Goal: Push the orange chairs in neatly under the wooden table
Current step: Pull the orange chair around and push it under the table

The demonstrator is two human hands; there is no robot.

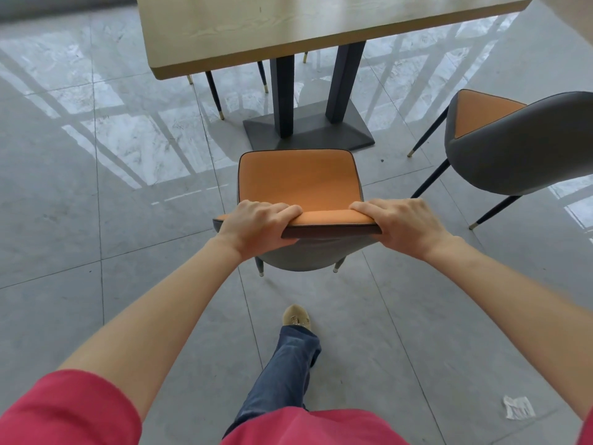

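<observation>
With my left hand [256, 224] and right hand [406, 224] I hold in a firm grip the backrest of the orange chair [298, 184] at frame centre, not yet under the wooden surface [256, 30] above, and the second chair [513, 139] at right also waits.

Both bare forearms extend forward. Left hand [256, 224] and right hand [402, 224] are level, knuckles up, fingers curled in a grip.
</observation>
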